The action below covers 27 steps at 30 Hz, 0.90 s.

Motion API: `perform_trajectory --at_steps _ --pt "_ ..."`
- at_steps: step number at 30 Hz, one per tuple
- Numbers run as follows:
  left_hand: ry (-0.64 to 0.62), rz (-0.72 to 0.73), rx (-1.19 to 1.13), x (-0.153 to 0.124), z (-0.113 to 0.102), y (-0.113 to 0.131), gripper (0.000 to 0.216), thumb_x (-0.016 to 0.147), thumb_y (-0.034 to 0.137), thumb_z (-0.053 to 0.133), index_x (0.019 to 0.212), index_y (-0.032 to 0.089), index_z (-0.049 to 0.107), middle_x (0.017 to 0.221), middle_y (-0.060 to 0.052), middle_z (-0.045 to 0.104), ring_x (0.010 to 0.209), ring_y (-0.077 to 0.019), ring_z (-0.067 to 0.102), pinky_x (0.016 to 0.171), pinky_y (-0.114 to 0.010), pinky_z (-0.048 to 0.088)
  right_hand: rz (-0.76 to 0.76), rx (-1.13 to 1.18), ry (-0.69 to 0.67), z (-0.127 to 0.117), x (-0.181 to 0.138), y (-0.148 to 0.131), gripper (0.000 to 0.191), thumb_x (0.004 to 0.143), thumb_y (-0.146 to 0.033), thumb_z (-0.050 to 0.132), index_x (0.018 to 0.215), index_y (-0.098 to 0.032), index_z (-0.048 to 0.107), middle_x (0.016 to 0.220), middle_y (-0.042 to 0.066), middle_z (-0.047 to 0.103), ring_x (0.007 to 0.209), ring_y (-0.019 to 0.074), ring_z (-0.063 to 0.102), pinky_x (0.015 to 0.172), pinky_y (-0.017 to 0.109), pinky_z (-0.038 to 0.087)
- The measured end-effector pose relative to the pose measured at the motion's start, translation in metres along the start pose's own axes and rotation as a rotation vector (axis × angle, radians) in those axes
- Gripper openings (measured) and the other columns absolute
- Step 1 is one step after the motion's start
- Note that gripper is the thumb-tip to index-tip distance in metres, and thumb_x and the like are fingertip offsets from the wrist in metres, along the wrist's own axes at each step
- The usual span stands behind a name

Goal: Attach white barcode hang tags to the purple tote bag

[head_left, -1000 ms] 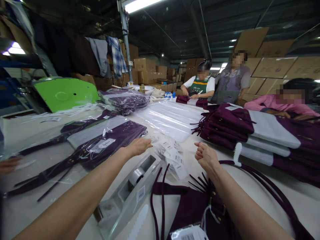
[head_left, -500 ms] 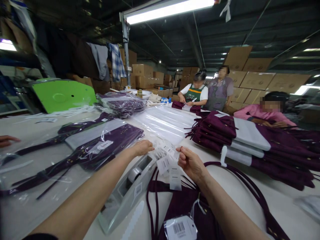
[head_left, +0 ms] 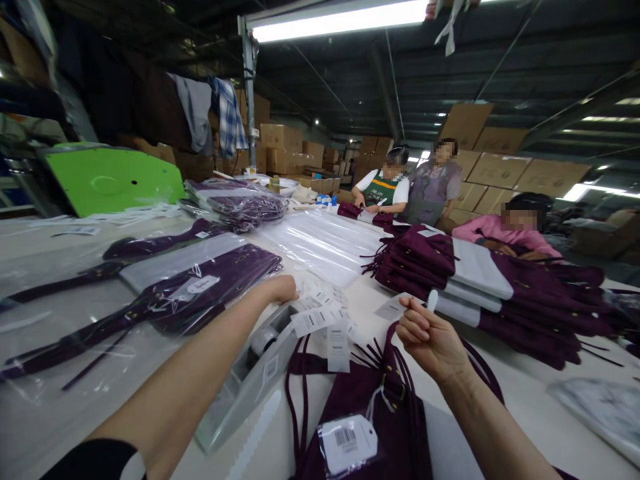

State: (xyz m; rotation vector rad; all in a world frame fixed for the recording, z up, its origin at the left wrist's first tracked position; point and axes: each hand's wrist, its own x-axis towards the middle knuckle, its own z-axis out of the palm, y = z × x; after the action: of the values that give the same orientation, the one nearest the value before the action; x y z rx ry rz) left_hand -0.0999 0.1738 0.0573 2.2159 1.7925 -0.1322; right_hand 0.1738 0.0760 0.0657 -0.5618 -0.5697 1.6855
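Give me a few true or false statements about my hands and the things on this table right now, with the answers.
1. The right hand pinches a white tag. True.
2. The left hand lifts the tape dispenser. False: it rests at the pile of tags; the dispenser lies on the table.
3. A purple bag with a barcode label lies nearest the camera. True.
4. The panel at far left is red. False: the panel is green.
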Motion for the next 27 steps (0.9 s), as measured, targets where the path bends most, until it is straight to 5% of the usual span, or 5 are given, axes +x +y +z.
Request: perform_trajectory --at_steps 6,11,17,23,27 --pt "0.157 0.113 0.199 -0.029 -0.009 0.04 0.033 0.075 0.015 0.046 0.106 0.018 0.057 0.115 -0.017 0.054 0.114 -0.0313 0.042 0.093 -0.049 0.026 -0.016 -0.033 0.043 0.002 -0.03 0.0 0.019 0.068 -0.017 0.067 0.08 -0.011 0.053 0.046 -0.011 0.024 0.035 0.0011 0.024 0.034 0.012 0.023" --pt "0.031 0.39 0.287 -0.041 0.011 0.076 0.042 0.067 0.008 0.054 0.104 0.027 0.059 0.102 -0.011 0.062 0.101 -0.0285 0.052 0.089 -0.047 0.031 -0.02 -0.072 0.066 0.005 -0.05 0.001 0.022 0.066 -0.022 0.07 0.078 -0.01 0.056 0.046 -0.011 0.023 0.035 0.0011 0.022 0.034 0.013 0.022" --pt "-0.026 0.271 0.206 -0.023 0.049 0.098 0.024 0.058 0.004 0.061 0.078 0.017 0.065 0.09 -0.012 0.065 0.092 -0.0264 0.058 0.082 -0.036 0.04 -0.013 -0.018 0.069 0.001 -0.075 -0.007 0.019 0.067 -0.022 0.069 0.075 -0.011 0.057 0.045 -0.011 0.022 0.035 0.0008 0.019 0.033 0.013 0.021" --pt "0.193 0.001 0.06 -0.007 0.062 0.092 0.031 0.082 0.016 0.037 0.107 0.007 0.053 0.101 -0.02 0.059 0.095 -0.0247 0.056 0.076 -0.032 0.043 -0.105 0.079 0.117 -0.008 -0.093 -0.014 0.015 0.068 -0.016 0.067 0.078 -0.009 0.056 0.046 -0.011 0.023 0.036 0.0005 0.02 0.034 0.012 0.023" --pt "0.366 -0.005 0.025 -0.035 0.057 0.101 0.043 0.083 0.027 0.042 0.125 0.017 0.039 0.121 -0.016 0.047 0.113 -0.0285 0.043 0.09 -0.042 0.034 -0.146 0.052 0.173 -0.016 -0.1 -0.006 0.02 0.066 -0.019 0.07 0.077 -0.01 0.057 0.047 -0.011 0.022 0.036 0.0008 0.019 0.033 0.013 0.022"
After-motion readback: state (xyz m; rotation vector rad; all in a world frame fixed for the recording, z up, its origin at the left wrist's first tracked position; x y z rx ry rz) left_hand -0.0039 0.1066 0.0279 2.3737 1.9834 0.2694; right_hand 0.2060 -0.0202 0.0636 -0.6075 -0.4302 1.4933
